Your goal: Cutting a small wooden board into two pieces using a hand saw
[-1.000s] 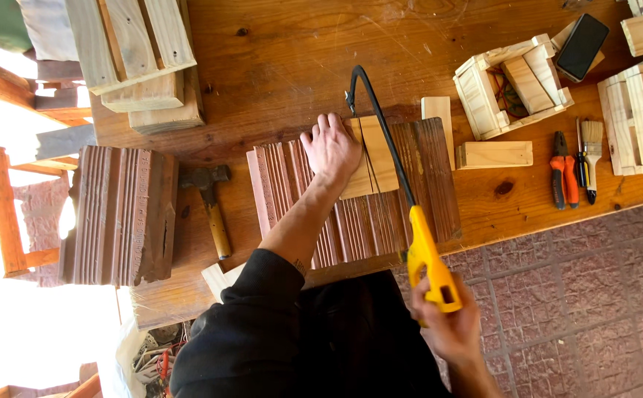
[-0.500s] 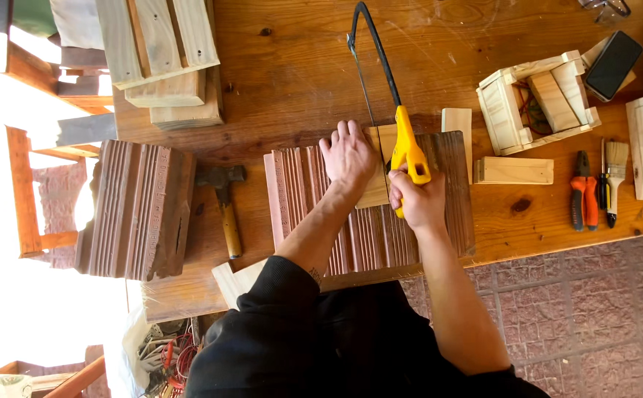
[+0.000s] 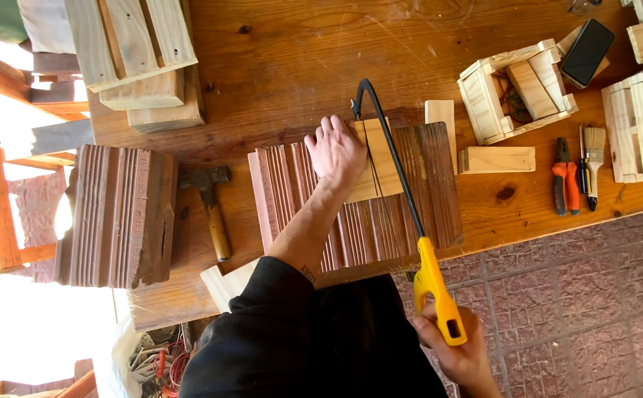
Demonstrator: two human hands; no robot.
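My left hand (image 3: 336,151) presses flat on a pale wooden board (image 3: 375,163) that lies on a ribbed reddish brick (image 3: 366,203) at the table's near edge. My right hand (image 3: 458,354) grips the yellow handle of a black-framed hacksaw (image 3: 410,214). The saw is drawn back toward me, its frame running from the board's far edge down past the table edge. The blade lies across the board just right of my left fingers.
A hammer (image 3: 211,206) lies left of the brick, beside a second ribbed brick (image 3: 119,214). Stacked planks (image 3: 134,59) sit far left. Small wooden boxes (image 3: 517,88), a phone (image 3: 588,50), a wood block (image 3: 497,159), pliers (image 3: 563,184) and a brush (image 3: 594,162) are on the right.
The saw was pushed forward over the board half a second ago; now it is pulled back toward me, and my right hand has dropped below the table edge. My left hand stays on the board.
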